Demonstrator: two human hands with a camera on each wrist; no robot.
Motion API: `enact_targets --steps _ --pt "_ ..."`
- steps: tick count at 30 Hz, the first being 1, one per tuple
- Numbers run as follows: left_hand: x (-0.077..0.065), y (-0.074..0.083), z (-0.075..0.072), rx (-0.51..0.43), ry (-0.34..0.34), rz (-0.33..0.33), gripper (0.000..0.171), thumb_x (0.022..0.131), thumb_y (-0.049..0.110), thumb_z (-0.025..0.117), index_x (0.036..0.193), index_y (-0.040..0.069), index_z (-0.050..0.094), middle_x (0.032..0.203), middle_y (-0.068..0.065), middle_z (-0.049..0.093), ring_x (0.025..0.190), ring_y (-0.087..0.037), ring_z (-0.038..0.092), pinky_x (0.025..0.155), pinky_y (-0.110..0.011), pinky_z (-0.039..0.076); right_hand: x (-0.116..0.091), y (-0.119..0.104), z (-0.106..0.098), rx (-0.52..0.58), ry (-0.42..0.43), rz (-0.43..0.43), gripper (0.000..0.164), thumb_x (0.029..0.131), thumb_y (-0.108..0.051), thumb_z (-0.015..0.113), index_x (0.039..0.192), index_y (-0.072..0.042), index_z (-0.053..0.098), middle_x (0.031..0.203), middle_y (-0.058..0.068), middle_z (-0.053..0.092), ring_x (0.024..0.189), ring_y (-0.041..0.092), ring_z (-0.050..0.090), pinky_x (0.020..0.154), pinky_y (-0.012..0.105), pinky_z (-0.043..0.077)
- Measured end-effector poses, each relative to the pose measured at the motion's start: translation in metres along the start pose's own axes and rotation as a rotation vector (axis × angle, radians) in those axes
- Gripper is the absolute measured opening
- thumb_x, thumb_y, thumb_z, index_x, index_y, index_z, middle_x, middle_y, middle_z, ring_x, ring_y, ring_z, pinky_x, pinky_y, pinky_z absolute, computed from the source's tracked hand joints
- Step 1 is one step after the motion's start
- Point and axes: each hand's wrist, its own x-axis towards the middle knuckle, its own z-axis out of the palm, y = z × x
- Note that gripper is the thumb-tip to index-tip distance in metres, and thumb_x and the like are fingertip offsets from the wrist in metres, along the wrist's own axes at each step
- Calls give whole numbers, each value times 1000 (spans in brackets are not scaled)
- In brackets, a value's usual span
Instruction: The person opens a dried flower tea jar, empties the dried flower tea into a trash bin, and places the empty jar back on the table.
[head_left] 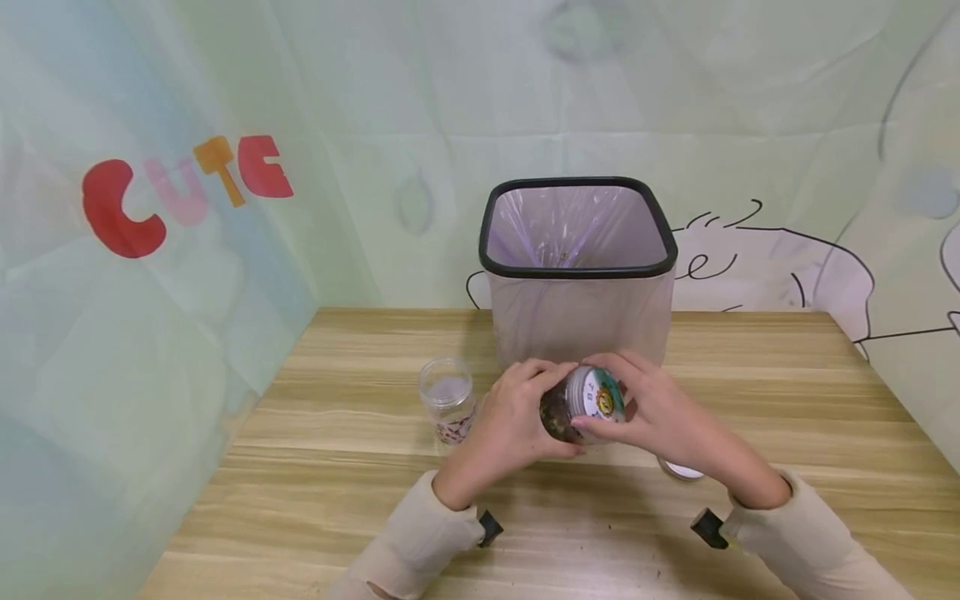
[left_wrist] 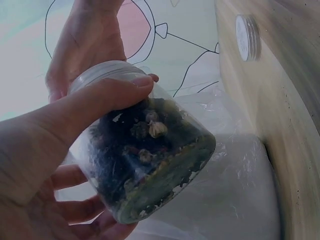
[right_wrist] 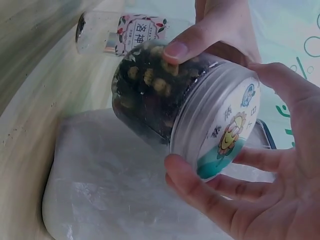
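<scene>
A clear plastic jar (left_wrist: pixel 150 145) of dark dried flower buds is held tilted above the table, just in front of a bin. My left hand (head_left: pixel 517 412) grips the jar's body, thumb along its side near the neck. On the other end, my right hand (head_left: pixel 648 408) grips the lid (right_wrist: pixel 227 130), its fingers and thumb around the rim. That lid is on the jar and bears a sticker with a cartoon flower and a teal patch. In the head view both hands hide part of the jar.
Behind the hands stands the bin (head_left: pixel 581 321), black-rimmed and lined with a clear bag. Left of them is an uncovered clear jar (head_left: pixel 447 400) with a printed label. A loose lid (left_wrist: pixel 248 37) lies on the wooden table (head_left: pixel 337 400) at the right. Dark crumbs dot the tabletop.
</scene>
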Motion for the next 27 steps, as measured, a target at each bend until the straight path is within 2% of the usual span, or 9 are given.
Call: enact_targets --steps 4,11,14,19,27 --pt "0 0 -1 2 -1 1 92 58 42 96 138 14 60 124 -2 61 107 -20 56 89 -36 53 1 2 2 20 44 -67 60 76 -31 87 126 -9 61 114 2 60 82 12 59 60 26 56" --pt "-2 -1 -4 -17 -22 -10 92 59 40 96 139 13 59 124 -2 60 107 -19 55 90 -37 52 -1 6 0 63 53 -203 68 71 -27 91 132 -12 62 119 0 58 96 13 59 64 25 57" --pt "-2 -2 -5 -39 -32 -14 91 58 39 97 138 14 60 124 -2 61 107 -19 56 91 -38 51 -1 7 -4 27 29 -255 72 69 -30 92 133 -14 63 125 -1 58 108 15 58 76 29 57" --pt "-2 -3 -7 -59 -40 -24 93 58 40 97 139 13 59 125 -3 61 109 -19 56 93 -38 50 0 8 -9 7 -19 -305 76 68 -29 92 137 -17 60 134 0 56 123 18 53 100 38 49" --pt "-3 -3 -7 -54 -31 -13 93 58 40 97 138 11 60 125 -5 61 110 -21 57 94 -38 51 0 8 -11 -2 -22 -336 77 68 -25 91 137 -16 59 136 5 54 124 21 53 100 41 49"
